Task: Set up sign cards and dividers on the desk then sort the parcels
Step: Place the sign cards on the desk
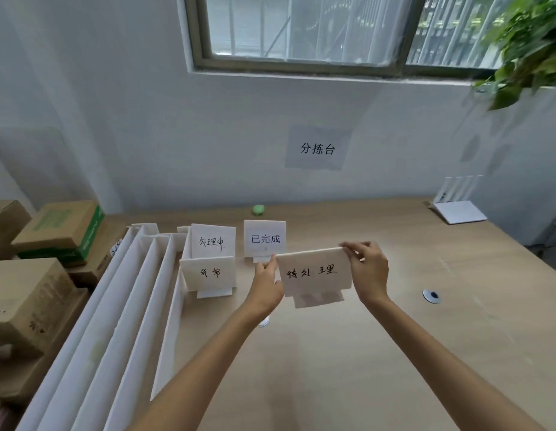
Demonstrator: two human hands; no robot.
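Over desk (395, 353), card (314, 272) between left grip (266, 286), right grip (368, 275).

Window (301, 29), leafy plant (532, 48), white router (458, 210), green ball (258, 209)

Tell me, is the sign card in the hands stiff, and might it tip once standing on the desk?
Probably fairly stiff: the sign card looks flat though the left hand and right hand pinch only its sides. It may tip easily; its folded foot looks small.
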